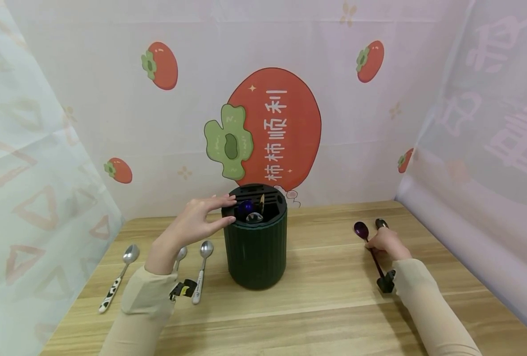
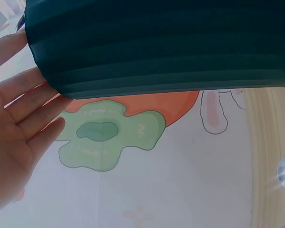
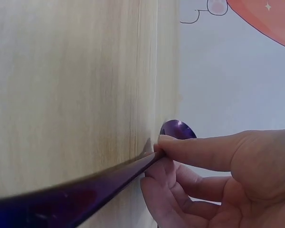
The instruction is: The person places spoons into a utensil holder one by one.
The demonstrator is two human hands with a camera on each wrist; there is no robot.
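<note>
the right hand (image 1: 384, 242) pinches the purple spoon (image 1: 360, 230), bowl pointing away, at the counter's (image 1: 321, 306) right, well apart from the green holder (image 1: 257, 257) that the left hand (image 1: 198, 216) touches, thumb and fingers apart.

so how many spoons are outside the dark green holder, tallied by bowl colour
Silver spoons: 3
Purple spoon: 1, pinched by the right hand
Dark spoon: 1, mostly hidden by that hand, so judged from the visible end
Total: 5
</note>
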